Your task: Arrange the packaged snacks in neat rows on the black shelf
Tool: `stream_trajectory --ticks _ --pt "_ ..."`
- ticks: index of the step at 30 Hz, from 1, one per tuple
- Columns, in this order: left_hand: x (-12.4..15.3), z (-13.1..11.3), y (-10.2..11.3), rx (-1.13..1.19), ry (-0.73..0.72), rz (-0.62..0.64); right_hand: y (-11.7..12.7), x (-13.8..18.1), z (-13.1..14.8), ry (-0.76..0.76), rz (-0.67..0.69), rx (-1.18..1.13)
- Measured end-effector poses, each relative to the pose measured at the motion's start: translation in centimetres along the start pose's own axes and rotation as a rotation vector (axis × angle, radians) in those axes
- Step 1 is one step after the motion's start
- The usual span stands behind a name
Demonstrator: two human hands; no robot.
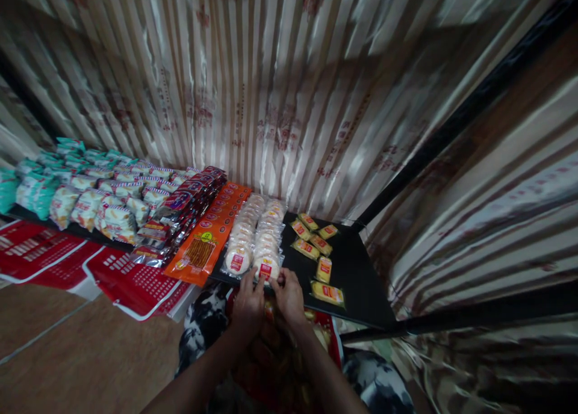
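At the shelf's front edge, my left hand [251, 295] and my right hand [289, 293] pinch a round white packaged cracker [265, 267] from both sides. It has a red and yellow label and is the front one of a row of similar packs. Just left runs a second row of round white packs [237, 260]. To the right of my hands, several small yellow wrapped snacks [324, 269] lie scattered on the black shelf [361, 281]. My fingertips partly hide the lower rim of the cracker pack.
Orange snack bags [198, 251], dark red packets [180, 209] and piles of white and teal packs [108, 212] fill the left. Red baskets [135, 281] sit below; another red basket [336, 342] is under my arms. A black pole [428, 131] slants at right before a striped curtain [280, 89].
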State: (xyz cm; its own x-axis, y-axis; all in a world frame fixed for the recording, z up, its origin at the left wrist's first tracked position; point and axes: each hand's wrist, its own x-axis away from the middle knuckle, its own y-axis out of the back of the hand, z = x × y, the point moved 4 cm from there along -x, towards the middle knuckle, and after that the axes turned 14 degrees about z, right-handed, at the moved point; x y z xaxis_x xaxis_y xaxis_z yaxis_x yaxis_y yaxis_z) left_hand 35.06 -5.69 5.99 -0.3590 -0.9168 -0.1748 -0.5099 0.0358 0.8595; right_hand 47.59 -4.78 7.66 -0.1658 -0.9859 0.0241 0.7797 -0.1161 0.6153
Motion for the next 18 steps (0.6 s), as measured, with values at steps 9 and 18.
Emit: stream_trajectory --ticks 9,18 --pt "-0.9 -0.6 0.2 0.043 0.029 -0.031 -0.6 -1.2 -0.6 0.006 -0.026 0.028" --pt "0.6 -0.5 0.6 0.104 -0.020 -0.007 -0.1 1.7 -1.3 0.020 -0.109 -0.112"
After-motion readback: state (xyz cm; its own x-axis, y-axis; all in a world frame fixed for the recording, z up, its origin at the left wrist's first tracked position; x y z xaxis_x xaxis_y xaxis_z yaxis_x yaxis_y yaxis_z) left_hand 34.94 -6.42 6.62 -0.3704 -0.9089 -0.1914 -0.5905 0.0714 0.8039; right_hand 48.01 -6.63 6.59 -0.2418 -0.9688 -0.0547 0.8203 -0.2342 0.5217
